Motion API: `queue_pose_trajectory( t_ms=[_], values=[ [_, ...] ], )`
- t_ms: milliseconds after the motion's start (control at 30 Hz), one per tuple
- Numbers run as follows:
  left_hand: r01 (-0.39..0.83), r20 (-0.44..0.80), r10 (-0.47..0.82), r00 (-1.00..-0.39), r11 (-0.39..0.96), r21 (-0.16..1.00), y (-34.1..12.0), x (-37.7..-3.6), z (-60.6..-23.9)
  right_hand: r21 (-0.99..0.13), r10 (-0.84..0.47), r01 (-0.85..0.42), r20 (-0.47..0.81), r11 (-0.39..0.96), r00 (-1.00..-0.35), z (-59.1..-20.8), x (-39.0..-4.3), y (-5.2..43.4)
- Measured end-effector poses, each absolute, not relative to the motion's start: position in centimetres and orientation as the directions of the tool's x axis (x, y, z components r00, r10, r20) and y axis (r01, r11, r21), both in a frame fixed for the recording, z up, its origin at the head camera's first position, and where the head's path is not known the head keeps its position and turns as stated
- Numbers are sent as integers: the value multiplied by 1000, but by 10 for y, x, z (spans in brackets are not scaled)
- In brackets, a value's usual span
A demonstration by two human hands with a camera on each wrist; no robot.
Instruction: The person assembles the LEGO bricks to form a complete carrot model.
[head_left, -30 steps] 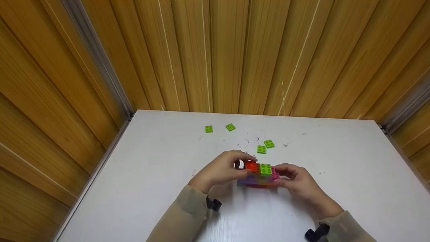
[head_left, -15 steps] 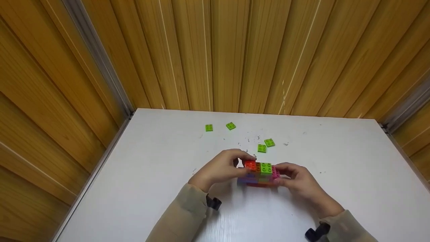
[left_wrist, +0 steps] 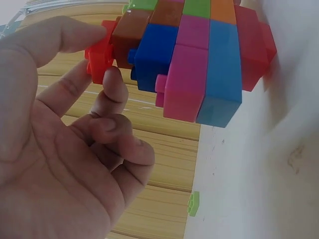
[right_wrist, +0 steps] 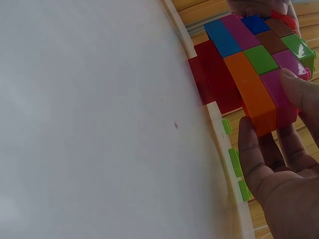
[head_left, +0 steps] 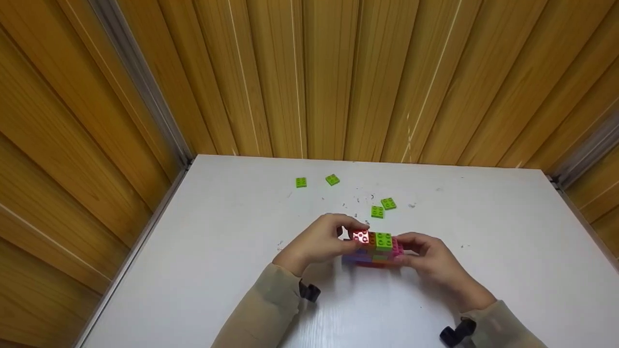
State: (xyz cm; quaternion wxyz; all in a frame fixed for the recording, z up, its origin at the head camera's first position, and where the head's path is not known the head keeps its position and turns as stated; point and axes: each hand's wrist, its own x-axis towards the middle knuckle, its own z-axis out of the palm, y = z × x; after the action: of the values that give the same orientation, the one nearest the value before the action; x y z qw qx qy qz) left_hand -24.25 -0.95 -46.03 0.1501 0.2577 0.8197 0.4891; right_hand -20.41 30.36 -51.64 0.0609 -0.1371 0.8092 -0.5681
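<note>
Brick stack [head_left: 373, 251] is around mid-width on the white worktop [head_left: 193, 241], wood-grain panels [head_left: 319, 82] behind. Long axis runs left-right, roughly parallel to the far edge; studs face up, left end steps inward going up. Can't tell if its red base [right_wrist: 224, 79] fully touches down. Left hand [head_left: 321, 241]: thumb and finger pinching the red brick [left_wrist: 101, 57] at upper left. Right hand [head_left: 430, 261]: fingers grasping the right end, thumb on the magenta brick [right_wrist: 276, 102], another finger at the orange brick [right_wrist: 251, 92]. Four small green bricks [head_left: 377, 211] lie loose beyond the stack: two close together, two farther off, leftward.
</note>
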Motion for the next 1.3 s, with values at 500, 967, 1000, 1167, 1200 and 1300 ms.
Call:
queue_pose_trajectory(
  t_ms=[500,967,1000,1167,1200,1300],
  values=[
    [249,-15,541,-841,411,877,-4,-240,-460,-941,-305,-149,52,305,-951,-515,-204,304],
    [337,36,593,-804,406,849,-7,-248,-474,-951,-306,-128,38,280,-951,-515,-204,303],
    [327,28,600,-800,395,859,-7,-249,-476,-950,-303,-126,35,285,-952,-515,-204,303],
    [271,-13,610,-792,371,888,-9,-254,-489,-951,-289,-110,23,290,-957,-515,-204,303],
    [264,-15,610,-792,364,893,-8,-255,-491,-951,-288,-110,23,289,-957,-515,-204,303],
    [242,-9,607,-795,331,912,-7,-256,-497,-950,-284,-111,25,292,-959,-515,-205,303]
  ],
)
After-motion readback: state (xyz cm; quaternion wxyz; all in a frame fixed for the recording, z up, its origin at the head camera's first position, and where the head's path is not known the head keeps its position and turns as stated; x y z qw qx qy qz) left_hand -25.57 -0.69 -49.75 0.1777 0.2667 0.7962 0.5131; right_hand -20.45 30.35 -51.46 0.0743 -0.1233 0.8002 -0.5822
